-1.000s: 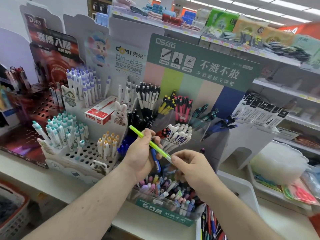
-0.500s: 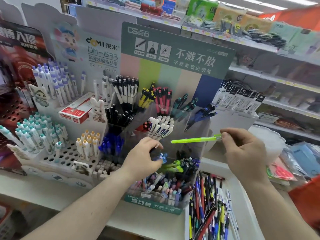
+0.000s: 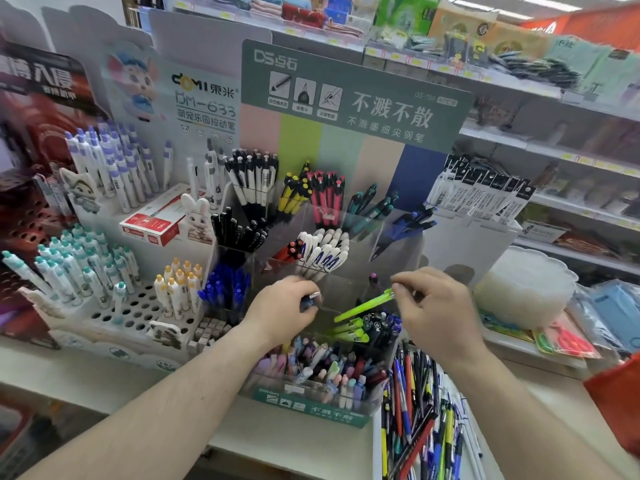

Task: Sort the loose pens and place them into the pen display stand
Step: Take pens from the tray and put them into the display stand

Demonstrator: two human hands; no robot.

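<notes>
Pens are being sorted into a clear pen display stand (image 3: 346, 265), seen from the head camera. A lime-green pen (image 3: 363, 305), held level and well above the stand half a second ago, is now tilted tip-down over the matching green pens (image 3: 348, 332) in the stand's lower right compartment, so its placing looks close. It is pinched at its upper end by the right hand (image 3: 436, 306). A dark blue pen (image 3: 309, 301) is gripped by the left hand (image 3: 284, 306). Loose pens (image 3: 419, 420) lie heaped just right of the stand.

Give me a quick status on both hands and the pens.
Right hand pinches green pen, tip down over matching green pens. Left hand grips blue pen. Nothing blocking.
</notes>
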